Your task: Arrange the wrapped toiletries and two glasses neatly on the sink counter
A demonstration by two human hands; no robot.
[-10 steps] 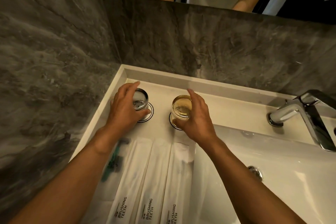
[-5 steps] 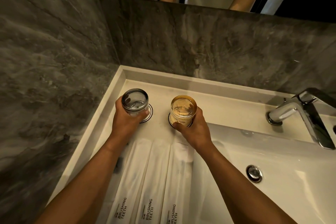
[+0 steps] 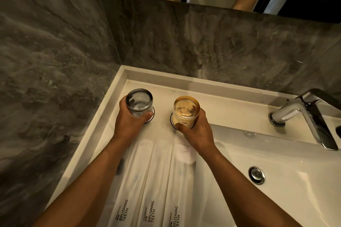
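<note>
Left hand: your left hand is wrapped around the lower body of the grey glass, thumb on the near side, fingers curled around the far side.
Right hand: your right hand is wrapped around the lower body of the amber glass, thumb across the near face.
Grey glass: upright, smoky grey, mouth facing up. It sits over a round coaster with a dark scalloped edge; only part of that edge shows past the glass and your fingers. Whether the base touches the coaster cannot be told.
Amber glass: upright, gold-tinted, with a ribbed band low on its wall. It stands just to the right of the grey glass, apart from it, over a second coaster of the same pattern. Contact with that coaster cannot be told either.
Wrapped toiletries: three long white packets printed "BRUSHING TEETH" lie side by side, lengthwise toward you: left packet, middle packet, right packet. Their far ends reach close to your wrists. A fourth wrapped item with a dark content lies left of them, mostly hidden under your left forearm.
Sink counter: the white counter holds all items in its left portion, near the grey marbled corner wall.
Basin: the basin lies to the right, with a chrome drain in it.
Faucet: a chrome faucet stands at the far right, well apart from both glasses.
</note>
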